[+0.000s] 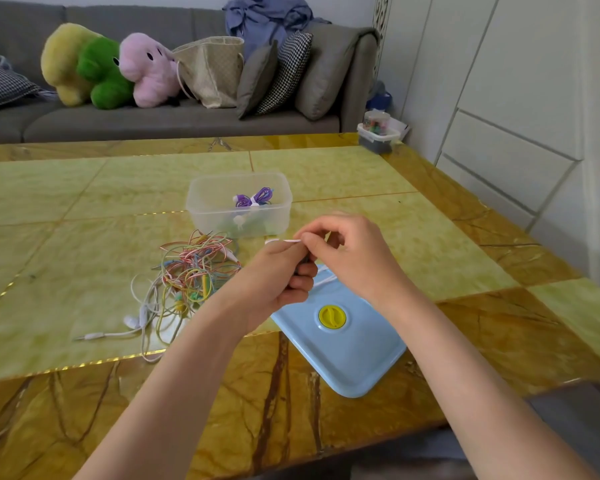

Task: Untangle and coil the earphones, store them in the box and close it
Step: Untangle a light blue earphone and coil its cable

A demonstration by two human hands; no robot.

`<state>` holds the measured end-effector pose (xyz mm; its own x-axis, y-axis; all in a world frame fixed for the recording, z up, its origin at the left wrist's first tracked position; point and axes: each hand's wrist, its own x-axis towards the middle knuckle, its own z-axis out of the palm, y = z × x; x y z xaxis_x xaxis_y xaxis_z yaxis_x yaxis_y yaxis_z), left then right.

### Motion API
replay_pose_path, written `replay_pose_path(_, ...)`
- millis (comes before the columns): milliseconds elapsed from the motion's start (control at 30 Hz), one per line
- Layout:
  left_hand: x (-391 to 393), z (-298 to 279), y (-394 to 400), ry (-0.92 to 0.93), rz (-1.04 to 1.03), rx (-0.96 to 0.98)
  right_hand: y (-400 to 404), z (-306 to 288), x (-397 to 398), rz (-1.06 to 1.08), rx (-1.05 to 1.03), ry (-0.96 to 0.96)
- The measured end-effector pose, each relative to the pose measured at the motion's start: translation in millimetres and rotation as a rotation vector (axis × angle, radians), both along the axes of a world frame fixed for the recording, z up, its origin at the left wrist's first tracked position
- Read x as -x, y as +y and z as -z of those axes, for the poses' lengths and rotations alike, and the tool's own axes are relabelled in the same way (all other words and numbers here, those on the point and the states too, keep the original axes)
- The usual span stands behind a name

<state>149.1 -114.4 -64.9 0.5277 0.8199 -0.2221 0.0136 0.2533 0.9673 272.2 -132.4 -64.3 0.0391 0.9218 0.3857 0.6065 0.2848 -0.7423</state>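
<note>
Two hands meet above the near middle of the desk [326,174]. The left hand [278,275] is curled into a fist around a small bundle of cord, mostly hidden inside the fingers. The right hand [347,251] pinches a thin white tie [288,240] between thumb and forefinger, the tie lying across the top of the left fist. A short run of white cord [326,280] hangs out between the two hands.

Just beyond the hands stands the clear plastic box [239,206], open, with a coiled purple earphone [255,197] bound by a white tie inside it; something pale lies lower in the box but is too blurred to name. Its light blue lid [343,344], with a round yellow knob [332,317], lies flat on the desk under the right wrist, partly covered by both hands.

Left of the hands, a tangled heap of earphones [191,271] in red, yellow, green, blue and white sprawls on the desk, a white plug [87,337] trailing out to the left.

At the far right corner of the desk sits a small lidded container [378,135]. Behind the desk, a grey sofa [174,123] carries plush toys [108,69], a beige tote bag [215,71], cushions [274,76] and a blue garment [267,19].
</note>
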Motion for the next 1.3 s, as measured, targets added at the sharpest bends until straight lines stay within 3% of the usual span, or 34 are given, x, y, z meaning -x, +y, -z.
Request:
replay_pose_path(233, 6.2, -12.4, 4.4, -0.106, -0.053, 0.205, 2.7, -0.6, 1.4, -0.011, 0.031, 0.127)
replay_pose_path(567, 1.8, -7.7, 3.0, -0.11, -0.15, 0.008, -0.3, 5.2, 9.4, 0.083, -0.149, 0.038)
replay_pose_path(733, 5.2, -7.5, 7.9, -0.118, -0.238, -0.052, -4.2, -3.2, 9.0, 0.061, -0.103, 0.296)
replay_pose_path(867, 7.7, -8.2, 9.3, -0.043, -0.289, -0.202, -3.8, -4.2, 12.1, 0.024, 0.138, 0.409)
replay_pose_path(1000, 12.9, -9.5, 11.5, 0.132, -0.163, -0.333, 0.2, -3.5, 11.7, -0.017, 0.323, 0.515)
replay_pose_path(1100, 25.8, -10.7, 13.3, 0.281, 0.003, -0.352, 1.3, -3.4, 6.0, -0.069, 0.36, 0.377)
replay_pose_path(1300, 36.7, -7.0, 11.8, 0.205, 0.185, -0.191, 6.5, -7.5, 6.7, -0.108, 0.29, 0.312)
